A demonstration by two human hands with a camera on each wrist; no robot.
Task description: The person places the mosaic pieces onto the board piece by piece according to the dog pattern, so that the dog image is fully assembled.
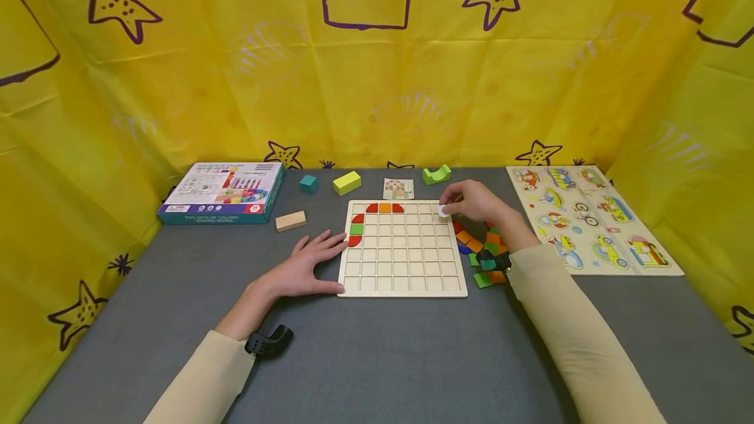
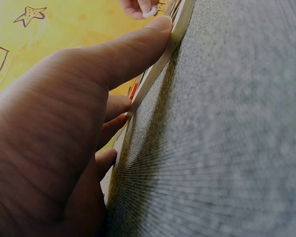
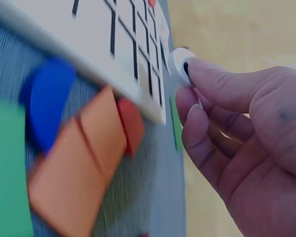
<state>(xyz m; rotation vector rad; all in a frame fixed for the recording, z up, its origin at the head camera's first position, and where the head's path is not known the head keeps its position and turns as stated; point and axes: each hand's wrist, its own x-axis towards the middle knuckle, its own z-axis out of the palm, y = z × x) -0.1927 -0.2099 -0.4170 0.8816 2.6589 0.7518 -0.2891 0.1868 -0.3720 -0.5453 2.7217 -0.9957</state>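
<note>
A pale wooden grid board (image 1: 406, 254) lies on the grey table. Along its left edge rests my left hand (image 1: 300, 270), fingers spread; in the left wrist view the thumb (image 2: 138, 47) touches the board's side. Over the far right corner, my right hand (image 1: 474, 201) pinches a small white disc (image 3: 180, 61) with a black spot between thumb and fingers. Red rounded pieces (image 1: 356, 241), an orange square (image 1: 385, 208) and a green square (image 1: 357, 229) sit in cells near the far left corner.
Loose coloured pieces (image 1: 469, 241) lie beside the board, partly under my right forearm. Behind it are a pattern card (image 1: 398, 188), a green arch block (image 1: 436, 175), a yellow block (image 1: 347, 183) and a teal cube (image 1: 309, 183). A box (image 1: 220, 193) stands left, a picture puzzle (image 1: 595, 221) right.
</note>
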